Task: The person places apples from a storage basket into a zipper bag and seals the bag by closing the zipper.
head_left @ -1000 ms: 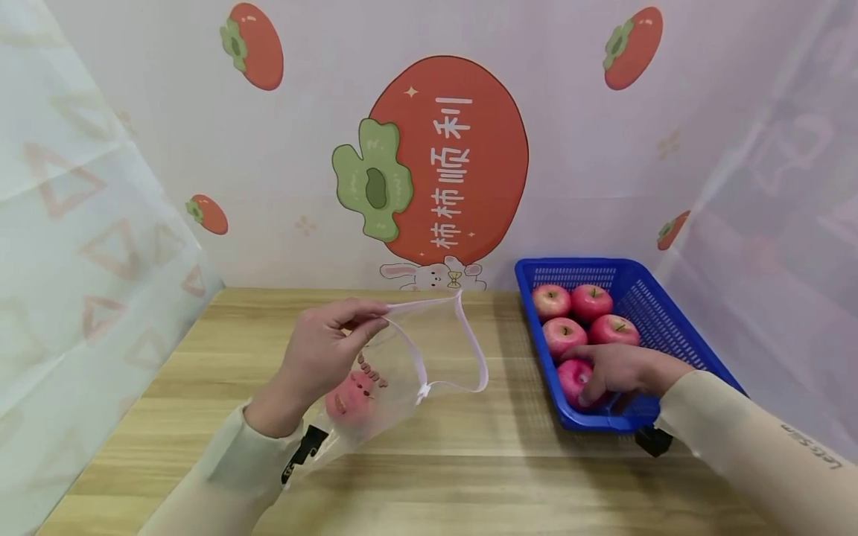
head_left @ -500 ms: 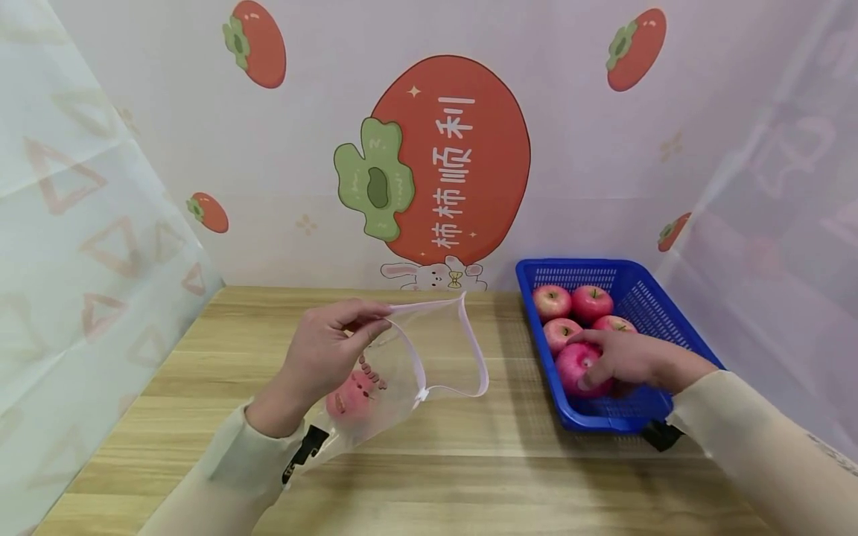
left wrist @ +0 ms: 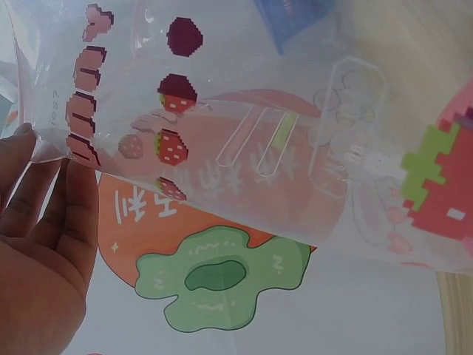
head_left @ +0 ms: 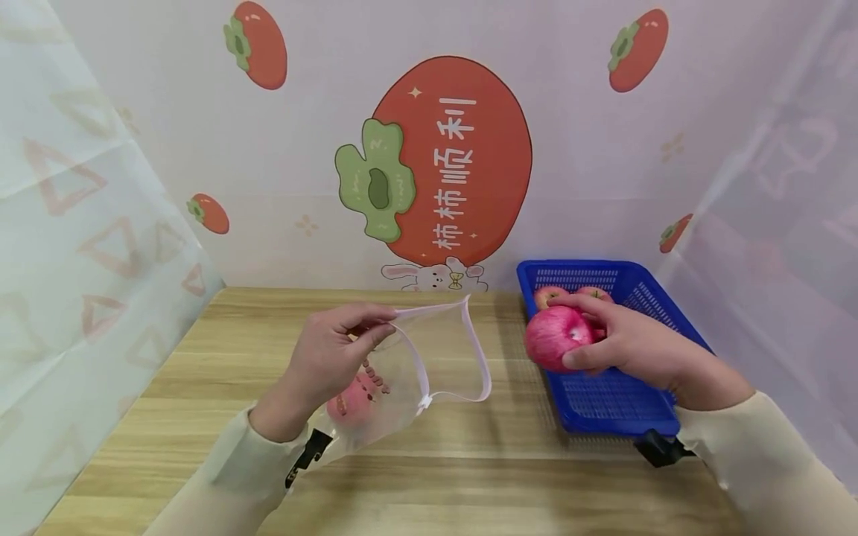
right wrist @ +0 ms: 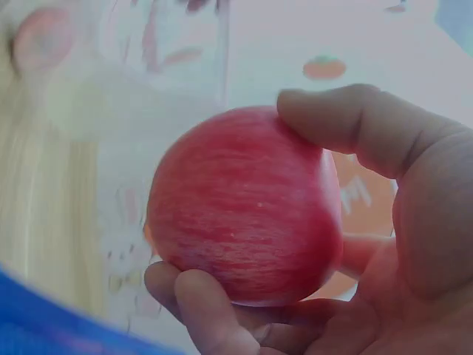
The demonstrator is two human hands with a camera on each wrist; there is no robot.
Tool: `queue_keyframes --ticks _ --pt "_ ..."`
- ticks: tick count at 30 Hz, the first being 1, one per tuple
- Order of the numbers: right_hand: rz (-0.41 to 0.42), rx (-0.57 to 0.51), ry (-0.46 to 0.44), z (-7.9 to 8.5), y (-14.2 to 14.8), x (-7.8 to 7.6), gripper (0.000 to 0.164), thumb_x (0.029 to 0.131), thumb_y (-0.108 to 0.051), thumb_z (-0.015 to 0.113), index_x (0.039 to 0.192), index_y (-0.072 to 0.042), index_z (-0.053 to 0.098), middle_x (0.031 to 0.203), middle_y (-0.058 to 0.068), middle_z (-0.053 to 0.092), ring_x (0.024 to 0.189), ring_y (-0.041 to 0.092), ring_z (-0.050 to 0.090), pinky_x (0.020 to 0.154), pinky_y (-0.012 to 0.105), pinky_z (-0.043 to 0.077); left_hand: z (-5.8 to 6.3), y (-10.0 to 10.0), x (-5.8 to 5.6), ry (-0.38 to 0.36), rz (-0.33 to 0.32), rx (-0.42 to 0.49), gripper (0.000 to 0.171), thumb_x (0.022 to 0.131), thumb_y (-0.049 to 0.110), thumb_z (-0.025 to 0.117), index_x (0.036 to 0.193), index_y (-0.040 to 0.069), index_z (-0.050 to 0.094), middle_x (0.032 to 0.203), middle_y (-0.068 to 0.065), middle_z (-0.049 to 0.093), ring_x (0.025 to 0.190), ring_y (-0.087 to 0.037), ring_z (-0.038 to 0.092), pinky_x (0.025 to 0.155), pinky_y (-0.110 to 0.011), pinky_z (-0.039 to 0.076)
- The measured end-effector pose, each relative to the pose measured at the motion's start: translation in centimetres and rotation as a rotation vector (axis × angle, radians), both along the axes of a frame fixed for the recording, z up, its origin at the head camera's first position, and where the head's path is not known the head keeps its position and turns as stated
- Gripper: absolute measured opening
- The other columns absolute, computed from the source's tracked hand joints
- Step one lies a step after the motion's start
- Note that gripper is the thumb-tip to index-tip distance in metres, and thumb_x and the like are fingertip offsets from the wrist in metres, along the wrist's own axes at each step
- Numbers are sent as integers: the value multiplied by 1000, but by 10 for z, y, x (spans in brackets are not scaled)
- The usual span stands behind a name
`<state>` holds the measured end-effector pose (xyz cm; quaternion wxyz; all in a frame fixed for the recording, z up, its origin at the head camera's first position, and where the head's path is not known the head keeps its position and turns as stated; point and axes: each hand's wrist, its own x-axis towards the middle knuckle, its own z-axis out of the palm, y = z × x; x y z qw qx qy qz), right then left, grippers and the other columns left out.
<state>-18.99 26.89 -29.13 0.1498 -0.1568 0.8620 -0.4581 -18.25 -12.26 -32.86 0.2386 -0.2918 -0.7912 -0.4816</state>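
Observation:
My right hand [head_left: 620, 339] grips a pinkish-red apple [head_left: 555, 339], raised over the left rim of the blue basket [head_left: 603, 424]. In the right wrist view, thumb and fingers curl around that apple [right wrist: 244, 207]. My left hand [head_left: 335, 357] pinches the upper edge of a clear zip bag [head_left: 402, 372] with a pale pink zip band and printed strawberries. The bag's mouth gapes toward the right. One apple [head_left: 351, 402] shows low inside the bag, partly behind the print. In the left wrist view the bag's film [left wrist: 244, 148] stretches away from the left fingers.
More apples [head_left: 550, 296] sit at the back of the basket, partly hidden by the right hand. A wooden table [head_left: 429, 476] lies beneath everything. A printed cloth wall [head_left: 302, 149] closes off the back, and side cloths [head_left: 87, 208] flank the table.
My right hand has lifted the nearest apple out of the basket's front, carrying it up and slightly left. The left hand and the bag have barely shifted.

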Motion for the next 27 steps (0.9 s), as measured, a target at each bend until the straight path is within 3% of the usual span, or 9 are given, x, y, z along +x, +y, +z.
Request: queue_keyframes --ticks 4,10,15,20,27 --pt "5 -75 46 3 -18 10 74 82 -22 82 147 -26 47 137 14 32 120 41 45 79 44 56 1 2 1 -13 -5 -4 23 81 -2 80 101 9 79 86 8 73 63 -21 65 54 -25 51" --pt "37 -62 164 7 -50 24 72 84 -28 81 146 -25 45 135 13 45 117 33 52 89 41 51 1 6 2 -25 -29 -11 24 82 -1 81 102 12 78 87 9 73 68 -10 66 60 -25 54" --pt "66 -77 210 3 -72 29 76 82 -29 84 147 -18 44 128 11 56 113 27 58 88 38 54 1 8 3 -30 -32 -23 25 82 -2 80 103 12 78 89 9 73 70 -17 68 64 -26 56" --pt "54 2 265 -1 -83 31 77 80 -38 84 145 -25 46 122 6 61 112 23 58 89 41 53 2 9 3 -24 -29 -36 25 81 -3 80 103 11 78 89 7 73 71 -18 68 65 -27 56" --pt "57 -9 181 -4 -93 32 81 82 -37 83 149 -23 40 129 11 56 114 28 57 89 44 53 2 9 5 -37 -14 -63 25 82 -1 81 103 11 78 91 10 73 72 -8 66 65 -28 56"
